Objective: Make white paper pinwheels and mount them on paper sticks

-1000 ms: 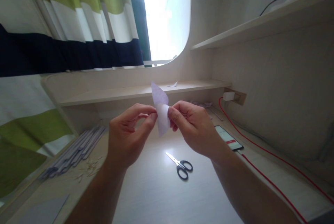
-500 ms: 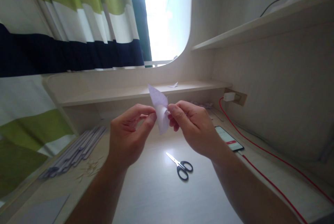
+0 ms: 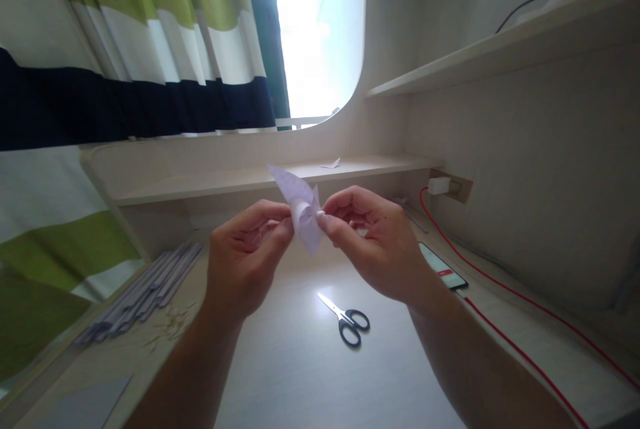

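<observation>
Both my hands are raised above the desk and pinch a small piece of pale lilac paper (image 3: pixel 301 210) between them. My left hand (image 3: pixel 244 257) grips its left side with thumb and forefinger. My right hand (image 3: pixel 376 240) holds its right side, fingertips at a curled part of the paper. The paper's upper tip points up and left, its lower tip hangs down. Below the hands, black-handled scissors (image 3: pixel 347 318) lie shut on the light wooden desk (image 3: pixel 310 376).
A bundle of grey-lilac paper strips (image 3: pixel 143 290) lies at the left with small scraps (image 3: pixel 170 326) beside it. A phone (image 3: pixel 442 265) with a red cable (image 3: pixel 520 342) lies at the right, plugged into a white charger (image 3: pixel 439 184). A striped curtain (image 3: pixel 125 49) hangs at the back left.
The paper has turned: its upper tip has swung left and the middle has curled more. My right hand's fingers have shifted up and over the paper. The left hand has barely moved.
</observation>
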The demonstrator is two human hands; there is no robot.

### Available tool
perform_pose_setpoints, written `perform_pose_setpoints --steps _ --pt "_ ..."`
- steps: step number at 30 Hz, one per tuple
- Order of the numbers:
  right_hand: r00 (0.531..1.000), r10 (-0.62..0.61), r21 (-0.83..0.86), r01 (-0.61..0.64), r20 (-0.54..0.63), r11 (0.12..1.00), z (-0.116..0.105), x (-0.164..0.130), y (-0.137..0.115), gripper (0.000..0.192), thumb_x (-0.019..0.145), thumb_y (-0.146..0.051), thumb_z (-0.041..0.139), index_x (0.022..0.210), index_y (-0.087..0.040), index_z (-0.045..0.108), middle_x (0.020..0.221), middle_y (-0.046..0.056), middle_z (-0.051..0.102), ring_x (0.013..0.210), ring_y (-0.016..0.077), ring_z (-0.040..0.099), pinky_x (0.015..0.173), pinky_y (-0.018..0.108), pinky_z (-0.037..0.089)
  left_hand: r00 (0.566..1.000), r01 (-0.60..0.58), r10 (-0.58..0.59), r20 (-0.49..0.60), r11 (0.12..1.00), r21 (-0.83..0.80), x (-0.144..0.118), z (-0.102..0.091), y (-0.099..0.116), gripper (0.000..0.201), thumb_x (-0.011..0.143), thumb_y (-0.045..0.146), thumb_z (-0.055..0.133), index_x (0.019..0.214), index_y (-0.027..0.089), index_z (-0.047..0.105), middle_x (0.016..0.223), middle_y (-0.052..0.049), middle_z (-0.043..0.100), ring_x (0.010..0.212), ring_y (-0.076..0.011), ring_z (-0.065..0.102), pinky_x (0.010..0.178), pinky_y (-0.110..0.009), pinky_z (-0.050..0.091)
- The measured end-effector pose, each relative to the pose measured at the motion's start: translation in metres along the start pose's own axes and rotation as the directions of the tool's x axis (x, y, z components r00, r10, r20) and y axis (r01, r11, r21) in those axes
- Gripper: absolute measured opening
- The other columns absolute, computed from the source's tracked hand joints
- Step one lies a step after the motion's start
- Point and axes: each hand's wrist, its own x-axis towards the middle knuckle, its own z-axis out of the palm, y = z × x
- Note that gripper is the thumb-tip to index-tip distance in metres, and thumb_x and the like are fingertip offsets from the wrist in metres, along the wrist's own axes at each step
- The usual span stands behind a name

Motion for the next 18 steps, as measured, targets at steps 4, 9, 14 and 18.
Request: perform_pose_setpoints --steps 4,9,14,18 --pt "1.000 -0.013 -0.018 0.013 0.016 1.000 -0.0019 0.0005 -0.0001 0.007 0.095 -0.024 0.068 0.093 -0.017 0.071 0.083 0.001 0.073 0.071 0.0137 0.065 0.062 0.025 0.049 1.000 -0.004 0.004 0.003 1.000 0.023 -0.0002 -0.0003 -0.0008 0.013 0.087 0.028 0.081 0.100 0.027 0.084 0.095 -0.004 0.080 0.080 -0.0188 0.071 0.073 -0.031 0.055" --pt "0.996 -0.061 -0.087 0.066 0.063 0.994 -0.0044 0.0006 -0.0016 0.009 0.096 -0.018 0.062 0.088 -0.017 0.068 0.077 -0.002 0.066 0.068 0.0117 0.059 0.062 0.025 0.044 0.999 -0.003 0.002 0.042 0.999 0.038 0.0001 -0.0031 0.0011 0.015 0.089 0.022 0.078 0.102 0.028 0.083 0.096 -0.004 0.079 0.084 -0.0183 0.070 0.080 -0.031 0.054" --pt "0.988 -0.080 -0.187 0.104 0.131 0.977 -0.0056 0.0007 -0.0022 0.015 0.098 -0.017 0.055 0.087 -0.017 0.064 0.074 -0.003 0.059 0.065 0.0116 0.051 0.062 0.028 0.037 0.995 -0.008 0.003 0.098 0.999 0.046 0.0004 -0.0036 0.0051 0.015 0.092 0.021 0.074 0.102 0.027 0.083 0.093 -0.003 0.077 0.082 -0.0177 0.068 0.076 -0.030 0.052" --pt "0.983 -0.083 -0.221 0.119 0.164 0.968 -0.0064 0.0009 -0.0019 0.016 0.099 -0.018 0.053 0.087 -0.018 0.064 0.075 -0.002 0.057 0.067 0.0125 0.050 0.064 0.029 0.035 0.995 -0.011 0.003 0.097 0.997 0.079 -0.0001 -0.0028 0.0064 0.014 0.093 0.020 0.071 0.101 0.026 0.082 0.086 -0.001 0.074 0.078 -0.0162 0.066 0.072 -0.029 0.050"
